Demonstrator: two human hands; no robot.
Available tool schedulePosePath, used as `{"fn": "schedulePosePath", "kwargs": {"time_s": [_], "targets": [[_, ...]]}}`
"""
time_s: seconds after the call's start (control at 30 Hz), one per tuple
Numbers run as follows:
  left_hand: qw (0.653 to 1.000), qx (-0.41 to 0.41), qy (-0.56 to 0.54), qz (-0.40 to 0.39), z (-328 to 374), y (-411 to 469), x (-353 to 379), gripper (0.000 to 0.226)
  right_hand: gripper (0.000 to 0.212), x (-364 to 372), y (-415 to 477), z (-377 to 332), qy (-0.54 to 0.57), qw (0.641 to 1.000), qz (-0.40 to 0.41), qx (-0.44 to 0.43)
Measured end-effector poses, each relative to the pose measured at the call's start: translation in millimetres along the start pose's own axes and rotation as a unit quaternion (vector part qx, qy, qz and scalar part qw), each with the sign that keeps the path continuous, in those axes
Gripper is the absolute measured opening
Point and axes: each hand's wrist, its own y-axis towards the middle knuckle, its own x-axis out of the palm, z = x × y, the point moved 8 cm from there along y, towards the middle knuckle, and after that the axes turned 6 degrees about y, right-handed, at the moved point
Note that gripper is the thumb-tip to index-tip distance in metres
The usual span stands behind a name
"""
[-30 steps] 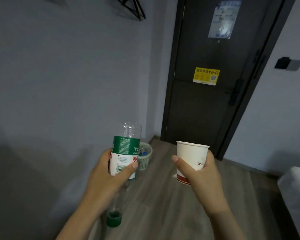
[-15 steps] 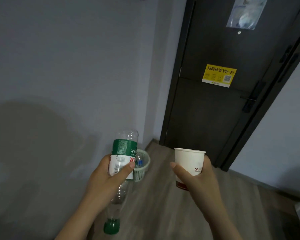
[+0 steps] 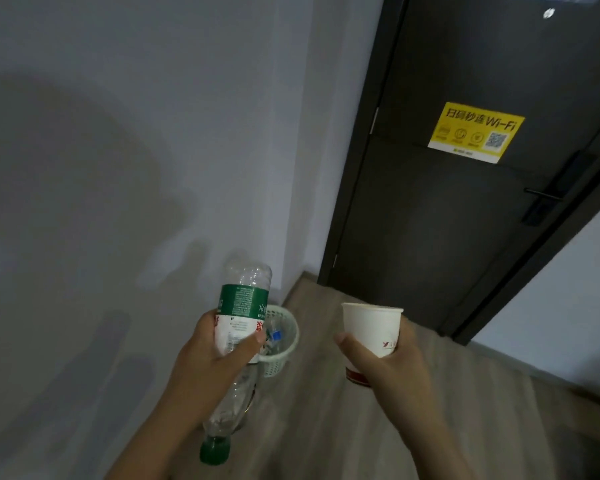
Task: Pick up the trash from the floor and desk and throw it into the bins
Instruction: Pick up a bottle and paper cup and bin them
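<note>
1. A dark charcoal door (image 3: 447,237) stands closed in a matching dark frame at the upper right.
2. A yellow rectangular sticker (image 3: 476,132) with black Chinese characters, the word "Wi-Fi" and a QR code is stuck to the middle of the door.
3. A black lever handle on a long dark lock plate (image 3: 542,197) sits at the door's right edge.
4. A small silver peephole (image 3: 547,12) shows near the door's top.
5. A plain pale grey wall (image 3: 118,150) fills the left, with a broad soft shadow across it.
6. A grey-brown wood-plank floor (image 3: 326,427) runs up to the foot of the door.
</note>
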Motion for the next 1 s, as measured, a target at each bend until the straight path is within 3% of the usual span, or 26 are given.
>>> {"fn": "schedulePosePath", "kwargs": {"time_s": [0.3,0.47,0.87,1.0], "targets": [[0.994,-0.092,0.014,0.059,-18,160,53,0.039,0.058,23,209,52,-0.016,0.997,-0.061,0.039],[0.988,-0.141,0.062,0.02,-40,238,100,0.041,0.048,35,304,85,-0.006,0.992,-0.096,0.083],[0.915,-0.299,0.242,-0.119,-246,374,198,0.049,0.068,69,422,302,-0.087,0.966,-0.108,0.217],[0.897,-0.281,0.305,-0.149,-318,412,232,0.068,0.08,82,441,389,-0.186,0.947,-0.133,0.225]]}}
